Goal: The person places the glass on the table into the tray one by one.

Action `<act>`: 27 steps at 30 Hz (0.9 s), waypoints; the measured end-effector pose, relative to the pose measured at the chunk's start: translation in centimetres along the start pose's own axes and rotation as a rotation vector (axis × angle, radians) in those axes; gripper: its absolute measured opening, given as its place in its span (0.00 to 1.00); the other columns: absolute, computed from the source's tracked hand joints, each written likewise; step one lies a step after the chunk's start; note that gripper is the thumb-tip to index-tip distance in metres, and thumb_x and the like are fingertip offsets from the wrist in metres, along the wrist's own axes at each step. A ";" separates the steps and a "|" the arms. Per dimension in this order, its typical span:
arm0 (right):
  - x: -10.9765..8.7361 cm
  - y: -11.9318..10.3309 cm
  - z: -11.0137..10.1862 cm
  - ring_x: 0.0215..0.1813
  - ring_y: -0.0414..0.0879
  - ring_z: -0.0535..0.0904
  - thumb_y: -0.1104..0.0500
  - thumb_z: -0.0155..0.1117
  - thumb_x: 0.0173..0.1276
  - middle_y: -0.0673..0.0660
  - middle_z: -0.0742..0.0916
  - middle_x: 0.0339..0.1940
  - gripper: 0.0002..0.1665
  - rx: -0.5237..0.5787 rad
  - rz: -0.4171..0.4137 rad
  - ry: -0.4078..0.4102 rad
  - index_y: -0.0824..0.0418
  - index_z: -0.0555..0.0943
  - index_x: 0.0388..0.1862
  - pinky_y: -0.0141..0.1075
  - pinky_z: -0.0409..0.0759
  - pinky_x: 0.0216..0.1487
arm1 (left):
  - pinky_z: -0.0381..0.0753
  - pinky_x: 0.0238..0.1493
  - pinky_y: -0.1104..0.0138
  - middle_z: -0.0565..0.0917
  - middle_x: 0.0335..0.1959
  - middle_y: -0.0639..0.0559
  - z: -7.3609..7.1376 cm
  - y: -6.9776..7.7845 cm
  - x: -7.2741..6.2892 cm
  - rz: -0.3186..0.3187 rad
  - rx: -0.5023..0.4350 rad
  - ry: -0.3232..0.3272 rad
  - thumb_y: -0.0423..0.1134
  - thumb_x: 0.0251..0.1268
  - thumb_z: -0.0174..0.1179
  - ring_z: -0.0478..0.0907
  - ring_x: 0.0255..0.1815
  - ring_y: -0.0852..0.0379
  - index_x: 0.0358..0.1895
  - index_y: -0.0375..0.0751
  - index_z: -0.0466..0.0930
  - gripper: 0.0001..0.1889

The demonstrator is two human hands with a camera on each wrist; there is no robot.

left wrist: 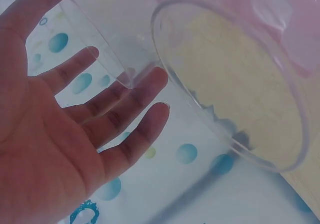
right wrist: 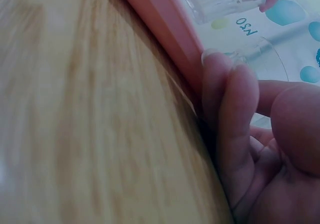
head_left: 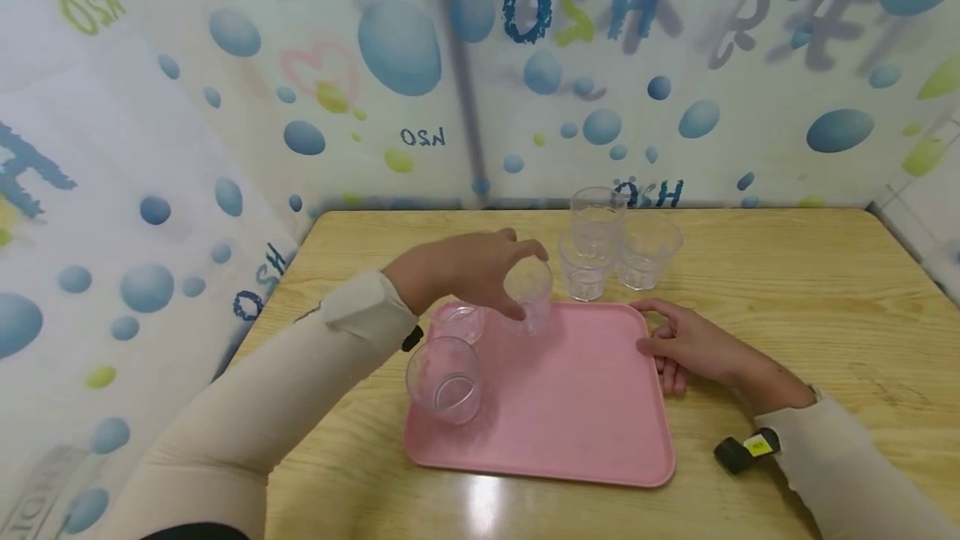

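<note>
In the head view my left hand (head_left: 480, 269) reaches over a pink tray (head_left: 577, 407). Its thumb and fingers hold a clear cup (head_left: 531, 307) at the tray's far edge, thumb on the near side. The left wrist view shows the palm of that left hand (left wrist: 65, 119), its fingers spread along the see-through wall. Two more clear cups stand at the tray's left side, a front one (head_left: 446, 390) and one behind it (head_left: 467, 327), partly hidden by my forearm. My right hand (head_left: 693, 344) grips the tray's right rim; the right wrist view shows curled fingertips (right wrist: 240, 88) against its side.
Beyond the tray, toward the wall, is a group of clear cups: a left one (head_left: 585, 277), a right one (head_left: 647, 261) and a higher one (head_left: 597, 211) overlapping them. All stand on a wooden table (head_left: 795, 290). A patterned curtain (head_left: 480, 73) borders its back edge.
</note>
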State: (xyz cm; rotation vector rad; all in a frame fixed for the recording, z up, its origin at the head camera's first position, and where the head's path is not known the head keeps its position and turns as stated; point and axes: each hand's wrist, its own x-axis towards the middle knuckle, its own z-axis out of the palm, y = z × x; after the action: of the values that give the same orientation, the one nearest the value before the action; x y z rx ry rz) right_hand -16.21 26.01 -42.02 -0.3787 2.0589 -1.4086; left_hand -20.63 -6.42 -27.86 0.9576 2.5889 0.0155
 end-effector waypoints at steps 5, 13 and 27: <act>0.0 0.1 0.0 0.18 0.45 0.82 0.57 0.58 0.77 0.58 0.81 0.26 0.40 -0.002 0.004 0.001 0.60 0.50 0.79 0.42 0.83 0.21 | 0.79 0.55 0.58 0.72 0.60 0.46 0.4 0.6 -0.1 0.015 0.000 -0.023 0.60 0.55 0.71 0.78 0.48 0.55 0.73 0.61 0.61 0.43; -0.1 0.0 -0.2 0.18 0.45 0.81 0.57 0.59 0.76 0.59 0.81 0.26 0.40 0.002 -0.002 0.002 0.58 0.50 0.79 0.42 0.83 0.20 | 0.79 0.55 0.58 0.73 0.60 0.47 1.0 0.7 0.1 0.020 0.002 -0.030 0.59 0.55 0.72 0.78 0.47 0.55 0.73 0.61 0.60 0.43; 0.2 0.0 0.1 0.17 0.45 0.82 0.58 0.58 0.77 0.59 0.81 0.26 0.40 0.011 -0.022 -0.010 0.60 0.50 0.79 0.43 0.83 0.20 | 0.76 0.60 0.52 0.73 0.63 0.52 1.3 0.5 0.0 0.004 0.090 0.024 0.70 0.57 0.62 0.79 0.54 0.54 0.76 0.63 0.59 0.44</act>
State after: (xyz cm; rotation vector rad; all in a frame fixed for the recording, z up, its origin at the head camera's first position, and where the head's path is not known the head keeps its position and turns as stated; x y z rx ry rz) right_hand -16.30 25.89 -42.11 -0.4037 2.0439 -1.4274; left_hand -19.85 -6.14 -28.97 0.9999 2.6289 -0.0893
